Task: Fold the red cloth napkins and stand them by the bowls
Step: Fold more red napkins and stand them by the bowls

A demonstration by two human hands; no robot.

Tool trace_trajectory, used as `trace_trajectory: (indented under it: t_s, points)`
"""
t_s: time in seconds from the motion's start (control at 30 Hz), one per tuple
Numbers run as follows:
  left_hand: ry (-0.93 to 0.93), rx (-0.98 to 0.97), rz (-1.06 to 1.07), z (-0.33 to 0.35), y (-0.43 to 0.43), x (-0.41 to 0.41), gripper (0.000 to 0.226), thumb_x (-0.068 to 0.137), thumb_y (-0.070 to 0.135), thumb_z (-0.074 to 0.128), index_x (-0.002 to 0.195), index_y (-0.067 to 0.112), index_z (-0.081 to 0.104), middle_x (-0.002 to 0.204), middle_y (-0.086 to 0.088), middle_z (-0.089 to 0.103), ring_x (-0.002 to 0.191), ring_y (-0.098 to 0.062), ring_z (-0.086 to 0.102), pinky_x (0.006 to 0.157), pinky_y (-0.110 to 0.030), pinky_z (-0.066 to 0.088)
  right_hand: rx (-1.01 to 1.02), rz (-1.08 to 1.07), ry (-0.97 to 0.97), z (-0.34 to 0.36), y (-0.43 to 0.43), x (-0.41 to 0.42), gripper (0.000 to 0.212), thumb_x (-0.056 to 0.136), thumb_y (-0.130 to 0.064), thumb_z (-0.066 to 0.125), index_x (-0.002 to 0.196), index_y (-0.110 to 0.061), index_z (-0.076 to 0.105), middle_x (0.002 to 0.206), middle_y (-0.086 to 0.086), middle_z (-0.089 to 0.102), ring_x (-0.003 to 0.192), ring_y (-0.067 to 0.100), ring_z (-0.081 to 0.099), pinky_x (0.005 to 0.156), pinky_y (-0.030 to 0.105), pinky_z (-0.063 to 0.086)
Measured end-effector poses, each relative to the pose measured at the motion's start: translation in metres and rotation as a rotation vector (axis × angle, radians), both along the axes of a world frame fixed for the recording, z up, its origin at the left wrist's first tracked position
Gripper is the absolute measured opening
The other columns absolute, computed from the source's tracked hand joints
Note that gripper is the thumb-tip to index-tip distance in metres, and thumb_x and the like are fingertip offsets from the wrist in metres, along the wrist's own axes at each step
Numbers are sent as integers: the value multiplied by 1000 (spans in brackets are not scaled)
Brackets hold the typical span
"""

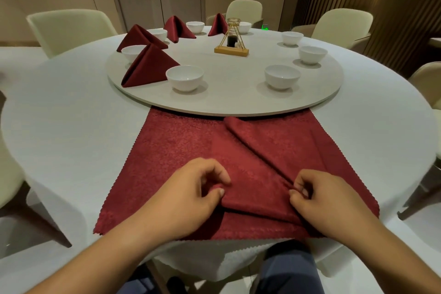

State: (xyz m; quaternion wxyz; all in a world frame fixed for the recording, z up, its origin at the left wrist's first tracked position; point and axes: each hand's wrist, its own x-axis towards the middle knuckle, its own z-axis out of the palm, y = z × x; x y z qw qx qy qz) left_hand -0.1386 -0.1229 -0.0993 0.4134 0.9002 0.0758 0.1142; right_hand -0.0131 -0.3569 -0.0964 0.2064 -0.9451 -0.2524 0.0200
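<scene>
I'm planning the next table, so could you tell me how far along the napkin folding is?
Done: four folded napkins stand by bowls on the turntable. In hand: the left hand and right hand pinch a fold in a fifth napkin on the table. Left: finishing it; the right-side bowls have none yet.

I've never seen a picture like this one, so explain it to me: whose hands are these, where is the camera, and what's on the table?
No machine here: one picture, from a camera worn on a person's head, looking down at their own bare hands. The left hand and right hand each pinch a fold of a red napkin spread on the white table. Behind it a round turntable carries white bowls, four folded napkins standing on its left side, and a small stand in the middle.
</scene>
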Motion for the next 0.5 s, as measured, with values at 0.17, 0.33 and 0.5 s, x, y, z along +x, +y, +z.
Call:
trace_trajectory:
  t_s: [0.17,0.33,0.5]
  points:
    - [-26,41,1,-12,-5,-5,26,89,12,69,95,37,66,98,25,57,91,0,58,77,-12,41,59,27,29,-4,-7,-1,16,83,-28,69,74,-31,57,64,-14,61,65,1,57,53,18,31]
    - [-96,15,7,-15,-8,3,22,90,20,71,101,38,66,107,20,61,103,-2,61,90,-15,45,135,-10,30,-8,-8,1,18,83,-22,70,77,-30,55,65,-11,60,66,2,57,55,25,43]
    - [-88,70,20,-22,-10,7,29,91,10,68,106,34,71,113,24,59,114,8,54,98,-5,36,124,40,-28,-12,-7,5,22,87,-17,66,82,-30,49,70,-8,58,64,6,55,56,27,40]
